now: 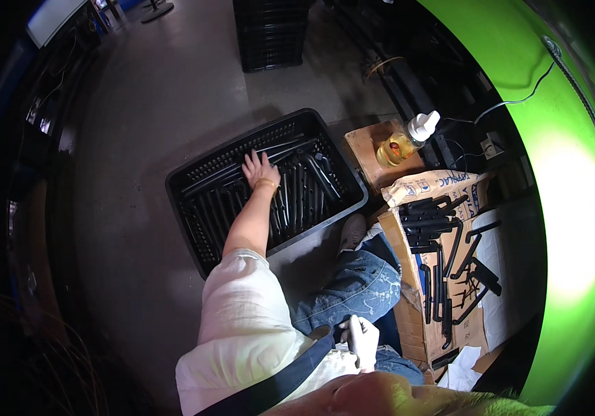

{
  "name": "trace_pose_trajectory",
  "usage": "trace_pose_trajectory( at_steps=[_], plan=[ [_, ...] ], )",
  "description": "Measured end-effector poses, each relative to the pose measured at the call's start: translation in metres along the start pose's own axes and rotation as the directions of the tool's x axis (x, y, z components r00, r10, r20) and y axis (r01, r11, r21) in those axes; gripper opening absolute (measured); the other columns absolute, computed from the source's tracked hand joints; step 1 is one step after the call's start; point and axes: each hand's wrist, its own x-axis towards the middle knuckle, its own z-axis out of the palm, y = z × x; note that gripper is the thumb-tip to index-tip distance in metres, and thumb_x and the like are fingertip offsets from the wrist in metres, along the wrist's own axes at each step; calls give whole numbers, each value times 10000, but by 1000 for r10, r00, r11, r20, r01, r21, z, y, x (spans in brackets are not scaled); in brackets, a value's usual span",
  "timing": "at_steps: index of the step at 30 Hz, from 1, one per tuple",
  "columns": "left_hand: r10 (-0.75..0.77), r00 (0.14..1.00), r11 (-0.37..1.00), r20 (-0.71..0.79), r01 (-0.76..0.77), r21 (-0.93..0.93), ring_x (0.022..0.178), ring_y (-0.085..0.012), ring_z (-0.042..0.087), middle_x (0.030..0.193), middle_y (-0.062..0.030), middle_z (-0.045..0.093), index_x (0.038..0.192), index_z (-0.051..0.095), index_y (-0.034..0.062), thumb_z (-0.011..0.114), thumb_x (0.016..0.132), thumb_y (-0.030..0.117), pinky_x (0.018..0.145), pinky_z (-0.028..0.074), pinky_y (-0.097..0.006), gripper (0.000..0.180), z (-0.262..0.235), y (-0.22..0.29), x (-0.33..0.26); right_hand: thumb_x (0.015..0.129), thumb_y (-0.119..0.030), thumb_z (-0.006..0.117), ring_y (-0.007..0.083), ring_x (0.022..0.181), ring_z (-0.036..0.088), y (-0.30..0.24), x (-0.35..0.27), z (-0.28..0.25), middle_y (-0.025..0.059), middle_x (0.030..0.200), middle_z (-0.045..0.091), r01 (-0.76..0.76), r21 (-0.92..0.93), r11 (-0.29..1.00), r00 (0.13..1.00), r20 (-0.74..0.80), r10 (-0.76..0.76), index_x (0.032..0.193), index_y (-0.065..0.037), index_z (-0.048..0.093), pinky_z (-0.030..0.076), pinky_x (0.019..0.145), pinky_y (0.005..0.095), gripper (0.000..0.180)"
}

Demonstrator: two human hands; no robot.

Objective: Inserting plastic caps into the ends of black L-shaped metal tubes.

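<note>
Left hand (260, 170) in crate (193, 182), fingertips lost among dark rods (304, 187)

Pump bottle (408, 141) of amber liquid on a cardboard box (370, 156), stacked crates (269, 35) behind

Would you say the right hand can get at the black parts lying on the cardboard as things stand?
Probably yes: the right hand rests on the knee beside the cardboard, and nothing lies between it and the black parts.
</note>
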Motion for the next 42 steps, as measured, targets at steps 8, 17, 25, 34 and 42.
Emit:
trace_pose_trajectory(
  at_steps=[8, 17, 25, 34, 42],
  plan=[
    [92, 990, 995, 108, -89, -33, 1484, -324, 126, 1564, -80, 303, 1450, 452, 180, 538, 936, 398, 1190, 116, -535, 565, -22, -10, -2, 1005, -244, 537, 70, 442, 467, 1, 0, -1, 52, 537, 586, 47, -25, 999, 999, -6, -47, 789, 13, 676, 352, 454, 226, 363],
    [411, 821, 879, 397, -473, 68, 1502, -351, -58, 1624, -105, 144, 1536, 272, 150, 618, 841, 495, 1192, 50, -565, 850, 12, 20, -119, 999, -235, 540, 74, 503, 518, 0, -9, -5, 24, 568, 588, 85, -34, 996, 996, -22, -86, 838, -6, 678, 406, 509, 246, 311],
    [594, 636, 198, -492, -709, -677, 1113, -285, 620, 927, -72, 703, 863, 694, 76, 580, 949, 203, 1025, 414, -416, 191, -73, 111, -192, 996, -198, 539, 66, 522, 508, 20, -23, -5, 20, 608, 584, 211, -38, 977, 976, -55, -213, 890, -9, 671, 397, 517, 228, 253],
    [421, 76, -827, -904, 441, -348, 1334, -486, 363, 1115, -117, 708, 558, 434, 138, 422, 989, 504, 1131, 11, -626, 565, -312, 160, -408, 968, -274, 582, 140, 525, 573, 32, -53, -32, 99, 657, 609, 248, -58, 967, 937, -240, -254, 901, -13, 648, 473, 521, 313, 278],
    [420, 424, -746, -803, 665, -38, 1080, -416, 573, 819, 13, 709, 1049, 717, 214, 602, 945, 284, 1023, 181, -763, 170, -304, 159, -526, 975, -299, 568, 165, 543, 599, 81, -64, -56, 116, 670, 630, 366, -86, 927, 864, -339, -372, 925, -12, 660, 473, 542, 322, 306]
  ],
)
